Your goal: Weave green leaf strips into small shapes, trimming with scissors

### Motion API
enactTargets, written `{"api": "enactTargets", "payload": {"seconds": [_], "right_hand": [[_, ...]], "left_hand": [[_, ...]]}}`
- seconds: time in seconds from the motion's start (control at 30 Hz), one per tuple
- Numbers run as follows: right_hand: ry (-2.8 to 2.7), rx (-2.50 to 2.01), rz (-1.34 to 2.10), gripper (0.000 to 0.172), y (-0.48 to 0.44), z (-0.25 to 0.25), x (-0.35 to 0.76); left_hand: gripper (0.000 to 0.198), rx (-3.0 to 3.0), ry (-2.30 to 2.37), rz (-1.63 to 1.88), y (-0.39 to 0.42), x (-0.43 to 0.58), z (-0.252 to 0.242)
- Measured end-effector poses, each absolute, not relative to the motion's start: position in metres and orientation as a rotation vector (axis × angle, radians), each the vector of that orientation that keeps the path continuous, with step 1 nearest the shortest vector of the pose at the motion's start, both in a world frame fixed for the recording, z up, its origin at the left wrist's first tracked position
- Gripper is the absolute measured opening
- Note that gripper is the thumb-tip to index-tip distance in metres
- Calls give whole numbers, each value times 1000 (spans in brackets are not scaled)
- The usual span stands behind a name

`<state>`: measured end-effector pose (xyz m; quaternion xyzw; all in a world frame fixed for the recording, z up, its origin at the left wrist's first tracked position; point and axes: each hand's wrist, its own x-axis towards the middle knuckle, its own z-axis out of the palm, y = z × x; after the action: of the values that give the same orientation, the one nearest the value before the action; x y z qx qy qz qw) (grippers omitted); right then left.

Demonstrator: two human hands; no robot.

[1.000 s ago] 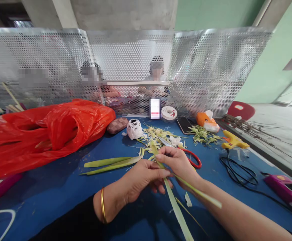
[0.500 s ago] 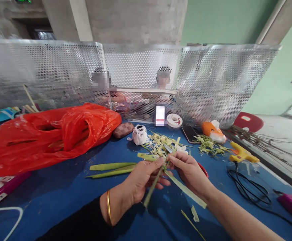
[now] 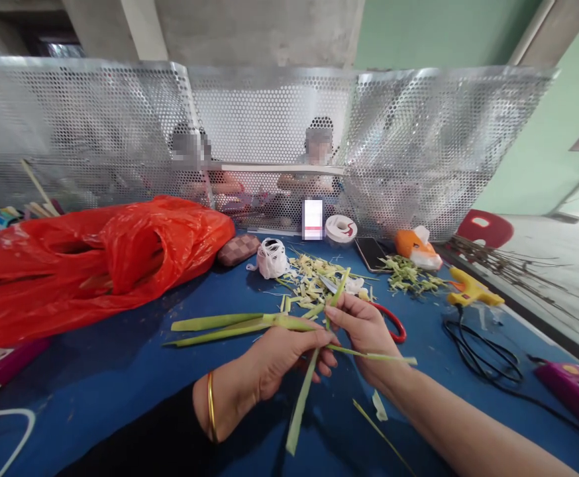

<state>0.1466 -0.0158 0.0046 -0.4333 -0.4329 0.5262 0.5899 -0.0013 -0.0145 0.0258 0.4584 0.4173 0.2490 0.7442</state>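
Note:
Between my hands, over the blue table, several green leaf strips (image 3: pixel 299 414) cross one another where my fingertips meet. My left hand (image 3: pixel 287 354), a gold bangle at its wrist, pinches the strips at the crossing between thumb and fingers. My right hand (image 3: pixel 362 324) grips an upright strip (image 3: pixel 340 286) just above that crossing. One strip (image 3: pixel 393 359) passes over the right wrist, and another hangs down toward me. Longer green leaves (image 3: pixel 220 322) lie on the table left of my hands. Red-handled scissors (image 3: pixel 397 329) rest partly hidden behind my right hand.
Leaf scraps (image 3: pixel 309 275), a white string ball (image 3: pixel 272 260), a ribbon roll (image 3: pixel 340 229) and a phone (image 3: pixel 370 254) lie beyond my hands. A red plastic bag (image 3: pixel 95 265) fills the left; a yellow glue gun (image 3: pixel 475 289) with black cable is right. People sit behind a perforated metal screen (image 3: pixel 274 106).
The strips in my hands have shifted: the hanging one now shows its broad face, and the one toward the right has swung up across my right wrist. The view has tilted slightly down.

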Motion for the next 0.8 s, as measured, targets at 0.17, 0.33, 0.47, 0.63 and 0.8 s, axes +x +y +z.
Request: {"api": "enactTargets", "payload": {"seconds": [0.17, 0.33, 0.47, 0.63, 0.8], "right_hand": [[-967, -1003, 1184, 28, -16, 8, 143], [-1005, -1009, 1257, 28, -12, 7, 148], [-1038, -1154, 1377, 26, -16, 7, 146], [-1177, -1033, 1533, 27, -34, 12, 133], [-1068, -1061, 1472, 28, -38, 8, 127]], "left_hand": [[26, 1055, 880, 567, -17, 1, 27], [23, 983, 895, 738, -15, 0, 24], [22, 784, 926, 978, -7, -3, 27], [29, 760, 933, 1063, -3, -1, 22], [39, 829, 920, 1029, -7, 3, 12]]}}
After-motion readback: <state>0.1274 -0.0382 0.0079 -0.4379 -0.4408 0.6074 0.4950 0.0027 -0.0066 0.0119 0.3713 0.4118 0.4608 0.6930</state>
